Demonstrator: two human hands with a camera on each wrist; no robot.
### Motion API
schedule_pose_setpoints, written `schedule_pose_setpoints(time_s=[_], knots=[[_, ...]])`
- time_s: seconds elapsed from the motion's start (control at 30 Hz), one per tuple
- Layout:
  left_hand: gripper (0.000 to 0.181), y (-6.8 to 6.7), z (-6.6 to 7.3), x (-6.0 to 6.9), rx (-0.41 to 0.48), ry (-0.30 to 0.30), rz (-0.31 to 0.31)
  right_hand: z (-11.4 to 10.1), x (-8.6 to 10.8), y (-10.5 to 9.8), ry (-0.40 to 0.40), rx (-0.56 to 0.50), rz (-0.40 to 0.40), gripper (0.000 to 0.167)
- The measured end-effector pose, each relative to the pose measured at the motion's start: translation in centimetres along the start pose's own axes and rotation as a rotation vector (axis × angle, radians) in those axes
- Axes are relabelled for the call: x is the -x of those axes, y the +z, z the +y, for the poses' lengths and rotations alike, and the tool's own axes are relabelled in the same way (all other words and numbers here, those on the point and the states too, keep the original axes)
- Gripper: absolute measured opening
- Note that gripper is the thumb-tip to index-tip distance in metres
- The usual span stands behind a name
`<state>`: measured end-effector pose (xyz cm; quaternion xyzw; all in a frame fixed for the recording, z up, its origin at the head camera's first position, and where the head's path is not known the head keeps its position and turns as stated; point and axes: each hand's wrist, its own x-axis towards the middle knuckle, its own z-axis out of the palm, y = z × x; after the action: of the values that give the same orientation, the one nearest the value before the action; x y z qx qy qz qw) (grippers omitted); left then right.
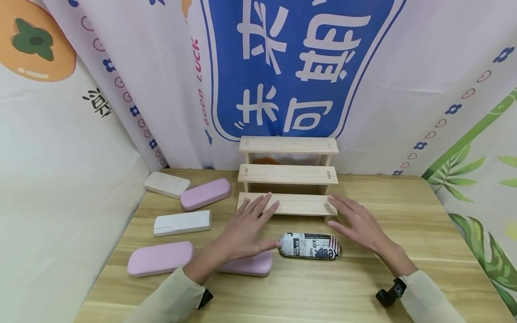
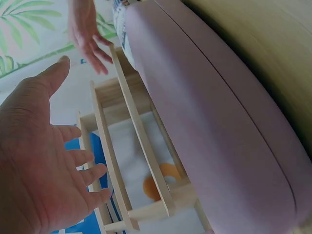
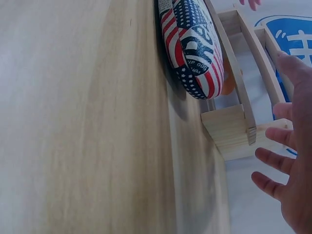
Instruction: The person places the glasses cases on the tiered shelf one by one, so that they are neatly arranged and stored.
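Both hands showed at the three-step wooden rack [image 1: 288, 174], and I saw neither one gripping anything: the left hand [image 1: 244, 231] had its fingers spread over the left part of the rack's lowest step, and the right hand [image 1: 359, 224] was loosely extended at that step's right end. Whether any fingertip pressed on the wood, I could not tell. With the curtain [image 1: 379, 134] close behind the rack, I judged that an uneven push from one side might twist it or shove it back into the cloth. The newspaper-print case [image 1: 310, 246] lay just in front of the rack, between the hands, with the left thumb right at its near end; a slight sideways twitch there could have knocked it askew. Also in front of the rack, but farther left, a pink case [image 1: 250, 264] sat partly hidden behind the left hand, so a dropped wrist risked bumping it. The white case [image 1: 182, 223], left of the rack, seemed safer, unless the left forearm swung wide.
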<state>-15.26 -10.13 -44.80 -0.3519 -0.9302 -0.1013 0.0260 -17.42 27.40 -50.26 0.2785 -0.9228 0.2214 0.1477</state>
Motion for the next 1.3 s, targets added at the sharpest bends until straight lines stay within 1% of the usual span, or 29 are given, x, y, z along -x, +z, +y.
schedule_pose_setpoints(time_s=[0.17,0.3,0.4,0.57,0.7,0.83,1.0,1.13,1.3], knots=[[0.103,0.3,0.9,-0.7,0.038,0.006,-0.027,0.3,-0.3,0.5,0.010,-0.057,0.015,0.067],[0.104,0.7,1.4,-1.1,0.053,0.021,-0.055,0.7,-0.3,1.0,0.024,-0.109,0.028,0.064],[0.105,1.1,1.7,-1.4,0.068,0.037,-0.070,1.1,-0.4,1.4,0.018,-0.153,0.043,0.059],[0.105,1.6,2.5,-1.9,0.054,0.063,-0.096,1.8,-0.7,2.0,-0.009,-0.257,0.072,0.052],[0.105,1.8,3.3,-2.4,0.045,0.075,-0.103,2.1,-0.9,2.3,-0.024,-0.319,0.093,0.049],[0.105,2.0,4.0,-2.9,0.041,0.078,-0.111,2.3,-0.9,2.6,-0.006,-0.345,0.096,0.047],[0.105,2.6,4.8,-3.6,0.060,0.069,-0.140,2.7,-0.8,2.8,0.014,-0.364,0.092,0.044],[0.105,3.1,5.4,-4.0,0.072,0.068,-0.142,3.0,-0.8,3.0,0.023,-0.388,0.089,0.045],[0.104,3.5,5.9,-4.2,0.035,0.076,-0.136,3.2,-0.8,3.0,0.023,-0.422,0.100,0.045]])
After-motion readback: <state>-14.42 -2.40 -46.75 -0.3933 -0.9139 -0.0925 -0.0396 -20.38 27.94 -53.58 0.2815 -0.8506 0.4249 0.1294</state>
